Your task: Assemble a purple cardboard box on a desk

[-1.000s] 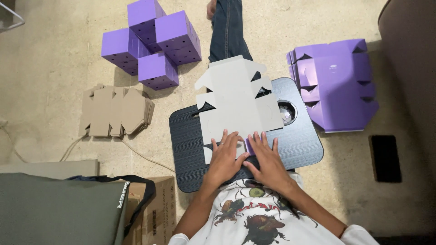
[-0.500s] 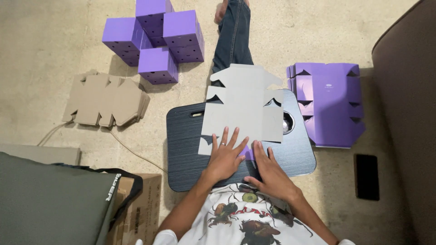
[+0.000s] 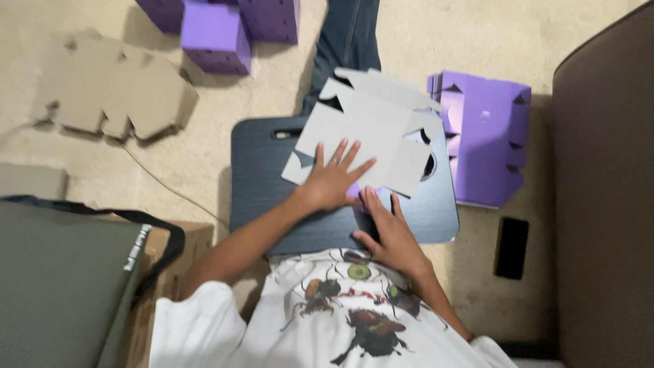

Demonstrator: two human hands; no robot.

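Flat cardboard cutout (image 3: 371,129), grey-white side up, lies on the dark lap tray (image 3: 272,184), spread over the tray's far right part, its far flaps hanging past the far edge. Left hand (image 3: 332,178) lies flat on the cutout's near left portion, fingers spread, pressing down; no closed grip on anything. Right hand (image 3: 387,235) rests on the tray near its near edge, fingers extended toward the cutout's near edge, fingertips just at it; open, nothing held. Stack of purple flat cutouts (image 3: 487,140) on the floor just beside the tray's right edge. Brown cardboard flat (image 3: 112,92) on the floor to the left. Purple boxes (image 3: 228,27) beyond. Black phone (image 3: 511,247) on the floor by the tray's near right corner.
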